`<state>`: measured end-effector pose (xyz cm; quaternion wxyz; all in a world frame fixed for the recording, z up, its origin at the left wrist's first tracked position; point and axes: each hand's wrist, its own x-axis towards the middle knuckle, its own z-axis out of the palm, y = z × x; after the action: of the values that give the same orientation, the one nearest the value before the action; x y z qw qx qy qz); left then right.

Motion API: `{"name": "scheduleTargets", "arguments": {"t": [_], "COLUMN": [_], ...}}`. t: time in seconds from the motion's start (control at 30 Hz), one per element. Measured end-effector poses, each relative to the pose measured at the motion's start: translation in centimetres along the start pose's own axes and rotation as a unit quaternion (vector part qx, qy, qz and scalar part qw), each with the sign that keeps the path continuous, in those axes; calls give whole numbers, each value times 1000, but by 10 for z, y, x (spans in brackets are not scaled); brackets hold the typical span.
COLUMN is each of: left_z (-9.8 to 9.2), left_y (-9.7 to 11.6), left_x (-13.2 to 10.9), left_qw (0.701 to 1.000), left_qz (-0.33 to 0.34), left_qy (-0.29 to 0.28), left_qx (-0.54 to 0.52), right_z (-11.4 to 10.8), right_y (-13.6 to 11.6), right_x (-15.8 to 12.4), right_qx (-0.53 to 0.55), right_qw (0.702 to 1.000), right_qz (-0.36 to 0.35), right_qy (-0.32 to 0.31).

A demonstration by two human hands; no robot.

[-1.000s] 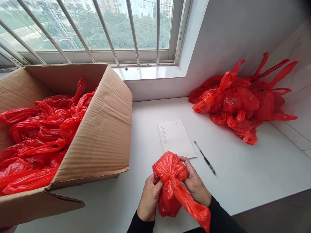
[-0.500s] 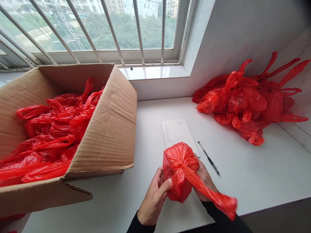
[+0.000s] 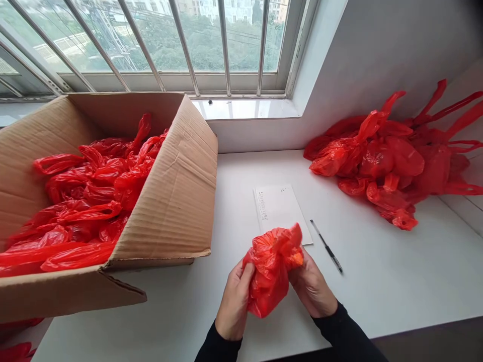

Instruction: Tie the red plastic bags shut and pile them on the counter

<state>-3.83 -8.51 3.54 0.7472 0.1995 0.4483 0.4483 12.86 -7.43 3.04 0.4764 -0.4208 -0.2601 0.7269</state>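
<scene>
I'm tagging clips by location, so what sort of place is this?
Probably a makeshift indoor work corner, though whether home or workplace I can't tell: a barred window, a white table bearing an open cardboard box of red plastic bags, and a notepad with a pen beside it.

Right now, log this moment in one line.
left hand: holding red plastic bag | right hand: holding same bag | pen: right of notepad

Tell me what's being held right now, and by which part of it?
A red plastic bag, held by opposite sides of its body: the left grip on its left side, the right grip on its right side.
</scene>
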Motion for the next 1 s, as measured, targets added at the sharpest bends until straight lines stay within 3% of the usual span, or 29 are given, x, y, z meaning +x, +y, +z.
{"name": "scheduleTargets", "arguments": {"t": [0.13, 0.2, 0.37, 0.5, 0.73, 1.0], "left_z": [2, 4, 11, 10, -4, 1], "left_y": [1, 1, 4, 1, -11, 1], "left_x": [-2, -1, 1, 3, 11, 10], "left_qw": [994, 991, 992, 988, 998, 990], "left_qz": [17, 28, 39, 2, -39, -35], "left_qy": [-106, -121, -78, -97, -13, -29], "left_qx": [12, 39, 90, 117, -53, -131], "right_z": [5, 6, 6, 5, 7, 6], "right_y": [1, 4, 4, 3, -6, -8], "right_x": [2, 2, 5, 8, 0, -4], "right_qx": [-27, -46, -83, -97, -138, -174], "right_qw": [999, 997, 991, 985, 984, 984], "right_qz": [-45, -61, -77, -107, -106, -49], "right_qy": [9, 21, 65, 92, 38, -12]}}
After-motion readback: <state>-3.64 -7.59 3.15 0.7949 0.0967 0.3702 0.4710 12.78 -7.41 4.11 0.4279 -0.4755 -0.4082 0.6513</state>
